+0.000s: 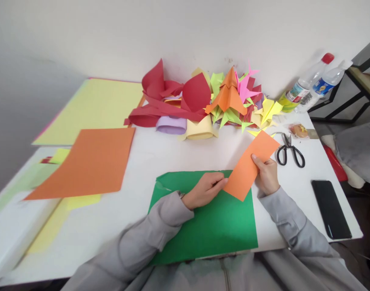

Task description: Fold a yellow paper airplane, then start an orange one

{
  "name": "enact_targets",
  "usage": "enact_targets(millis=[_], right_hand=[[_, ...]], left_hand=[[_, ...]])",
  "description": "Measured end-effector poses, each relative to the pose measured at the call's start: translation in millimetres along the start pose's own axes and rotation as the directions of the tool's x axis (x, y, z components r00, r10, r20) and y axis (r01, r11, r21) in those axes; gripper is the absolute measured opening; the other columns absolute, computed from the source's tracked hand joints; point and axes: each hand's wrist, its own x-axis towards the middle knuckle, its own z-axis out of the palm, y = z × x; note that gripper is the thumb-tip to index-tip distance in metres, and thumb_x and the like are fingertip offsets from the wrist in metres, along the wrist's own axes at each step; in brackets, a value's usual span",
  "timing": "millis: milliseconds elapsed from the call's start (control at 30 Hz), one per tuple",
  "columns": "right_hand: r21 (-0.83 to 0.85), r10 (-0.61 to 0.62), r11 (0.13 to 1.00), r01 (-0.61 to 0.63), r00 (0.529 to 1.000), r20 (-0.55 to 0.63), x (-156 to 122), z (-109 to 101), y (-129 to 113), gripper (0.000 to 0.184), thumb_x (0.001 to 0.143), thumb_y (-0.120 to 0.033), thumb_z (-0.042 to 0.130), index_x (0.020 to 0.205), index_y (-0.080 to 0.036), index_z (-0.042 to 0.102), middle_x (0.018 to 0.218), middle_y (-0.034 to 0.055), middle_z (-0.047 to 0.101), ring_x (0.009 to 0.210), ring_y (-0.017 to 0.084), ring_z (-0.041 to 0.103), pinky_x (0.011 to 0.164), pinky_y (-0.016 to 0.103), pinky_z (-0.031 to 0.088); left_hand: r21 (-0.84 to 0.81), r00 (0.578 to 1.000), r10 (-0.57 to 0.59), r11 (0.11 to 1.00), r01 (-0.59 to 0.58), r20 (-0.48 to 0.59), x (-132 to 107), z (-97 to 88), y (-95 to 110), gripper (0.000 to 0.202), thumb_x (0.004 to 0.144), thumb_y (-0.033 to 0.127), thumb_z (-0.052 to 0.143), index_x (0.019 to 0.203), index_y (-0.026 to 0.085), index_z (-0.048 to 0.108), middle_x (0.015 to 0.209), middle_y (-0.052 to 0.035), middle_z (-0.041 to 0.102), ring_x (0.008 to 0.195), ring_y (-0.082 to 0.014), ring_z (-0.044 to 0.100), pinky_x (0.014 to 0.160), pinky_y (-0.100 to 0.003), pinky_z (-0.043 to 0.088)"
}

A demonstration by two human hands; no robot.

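Note:
An orange rectangle of paper [244, 176] is held up at a slant over the right part of a green sheet [215, 230]. My right hand [266, 173] grips its right long edge, thumb on top and the other fingers behind. At the lower left corner of the orange paper, my left hand [204, 189] is closed, with thumb and curled index finger pressed to the paper's edge. Its remaining fingers are folded under and partly hidden. The green sheet lies flat in front of me, its upper left corner torn or creased. Black-handled scissors [290, 152] rest just right of my right hand.
Folded paper pieces, among them red curled sheets [175, 101] and an orange folded model [229, 95], pile along the wall. Larger orange [91, 161] and yellow [94, 107] sheets lie left. At right are two bottles [303, 87], a wrapped snack [298, 130] and a phone [331, 209].

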Motion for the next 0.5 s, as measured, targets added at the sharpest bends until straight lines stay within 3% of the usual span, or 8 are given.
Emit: enact_targets(millis=[100, 200, 400, 500], right_hand=[[-0.072, 0.058, 0.996, -0.051, 0.993, 0.107, -5.3, -0.3, 1.1, 0.031, 0.061, -0.038, 0.088, 0.080, -0.017, 0.076, 0.086, 0.0060, 0.078, 0.069, 0.020, 0.071, 0.067, 0.035, 0.060], [-0.192, 0.141, 0.977, -0.092, 0.956, 0.258, -13.5, 3.5, -1.2, 0.029, 0.061, -0.039, 0.087, 0.075, -0.017, 0.076, 0.080, 0.0050, 0.078, 0.065, 0.018, 0.069, 0.063, 0.031, 0.059], [-0.356, 0.246, 0.934, -0.038, 0.792, 0.559, -22.5, 10.2, -11.1, 0.024, 0.067, -0.041, 0.082, 0.078, -0.020, 0.078, 0.080, 0.0014, 0.077, 0.068, 0.018, 0.068, 0.063, 0.030, 0.056], [-0.377, 0.274, 0.926, -0.029, 0.739, 0.616, -22.1, 6.7, -11.8, 0.029, 0.069, -0.046, 0.080, 0.077, -0.019, 0.077, 0.079, 0.0002, 0.075, 0.066, 0.016, 0.066, 0.061, 0.027, 0.053]], left_hand=[[-0.098, 1.000, -0.031, 0.995, 0.031, 0.001, 1.0, -0.2, 1.6, 0.038, 0.090, 0.046, 0.051, 0.064, 0.019, 0.048, 0.058, 0.0041, 0.045, 0.054, -0.0104, 0.039, 0.053, -0.024, 0.032], [-0.217, 0.996, -0.091, 0.972, 0.086, -0.011, 2.6, 0.7, 2.2, 0.035, 0.085, 0.049, 0.059, 0.071, 0.018, 0.053, 0.064, 0.0038, 0.048, 0.053, -0.0090, 0.041, 0.050, -0.022, 0.033], [-0.483, 0.970, -0.239, 0.845, 0.231, 0.046, 3.3, -0.8, 0.7, 0.038, 0.078, 0.052, 0.069, 0.072, 0.018, 0.053, 0.050, 0.0065, 0.051, 0.039, -0.0068, 0.046, 0.037, -0.018, 0.034], [-0.624, 0.956, -0.292, 0.748, 0.226, -0.003, 4.5, -3.7, -1.6, 0.038, 0.076, 0.050, 0.073, 0.079, 0.017, 0.055, 0.048, 0.0041, 0.058, 0.038, -0.0102, 0.054, 0.035, -0.019, 0.041]])
